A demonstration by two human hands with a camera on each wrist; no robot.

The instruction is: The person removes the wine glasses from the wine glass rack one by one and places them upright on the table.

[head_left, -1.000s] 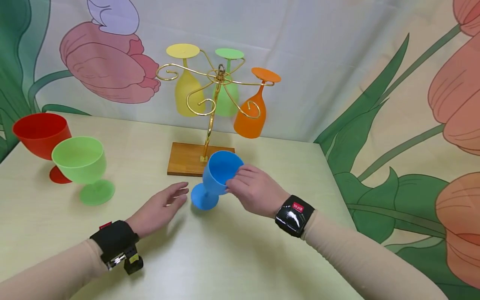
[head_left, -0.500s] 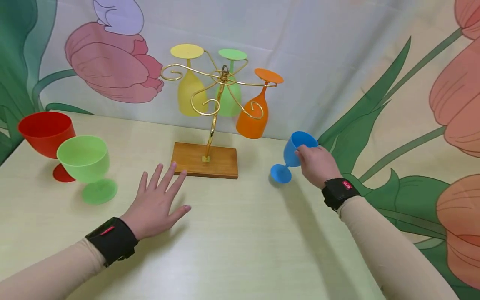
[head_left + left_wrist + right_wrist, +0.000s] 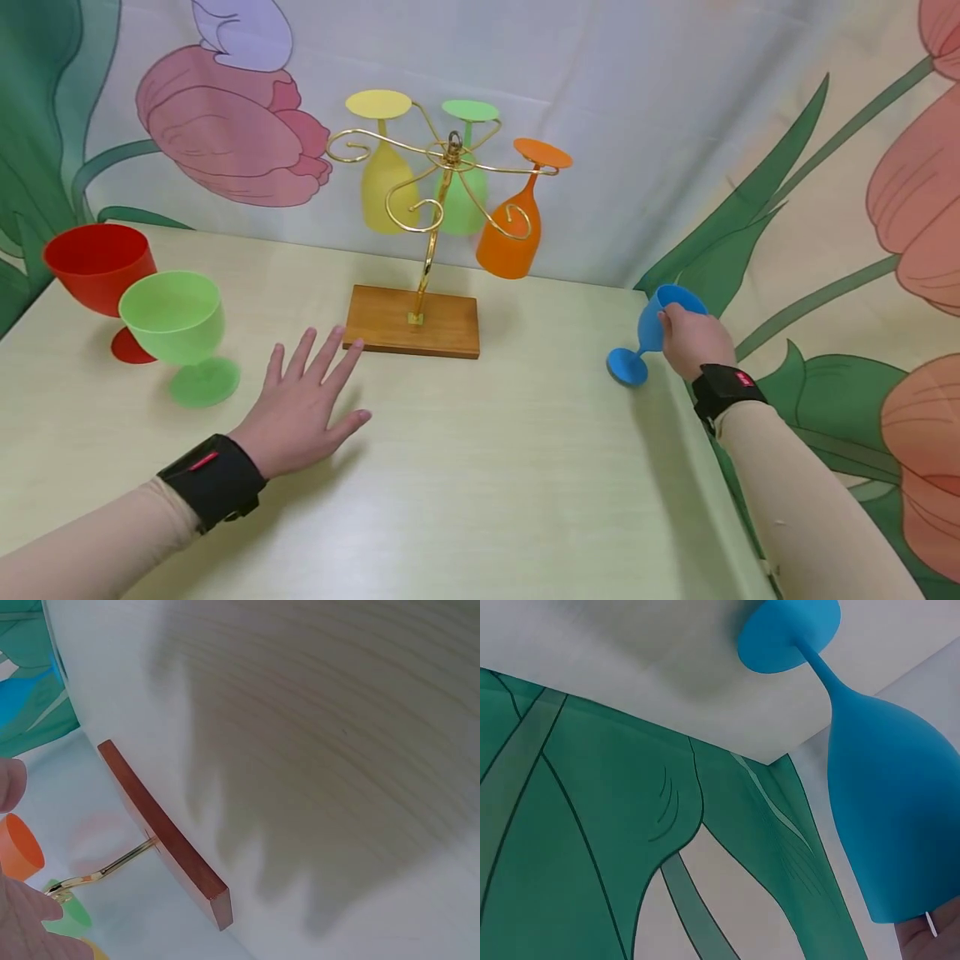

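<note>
My right hand (image 3: 697,340) grips the rim of a blue goblet (image 3: 651,327) near the table's right edge. The goblet is tilted, its foot toward the left; in the right wrist view the blue goblet (image 3: 896,795) fills the right side, with fingers at its rim. Palm down with fingers spread, my left hand (image 3: 300,408) hovers in front of the rack's wooden base (image 3: 411,325), holding nothing. On the gold wire rack (image 3: 429,258) hang a yellow goblet (image 3: 386,190), a light green goblet (image 3: 467,200) and an orange goblet (image 3: 512,237), all upside down.
At the table's left stand a red goblet (image 3: 101,267) and a light green goblet (image 3: 174,321), both upright and close together. A flower-printed cloth (image 3: 600,108) hangs behind the table (image 3: 480,492) and along its right side. Two curled rack arms point toward the front and left.
My right hand has carried the blue goblet from in front of the rack to the table's right side. My left hand has turned palm down and spread its fingers.
</note>
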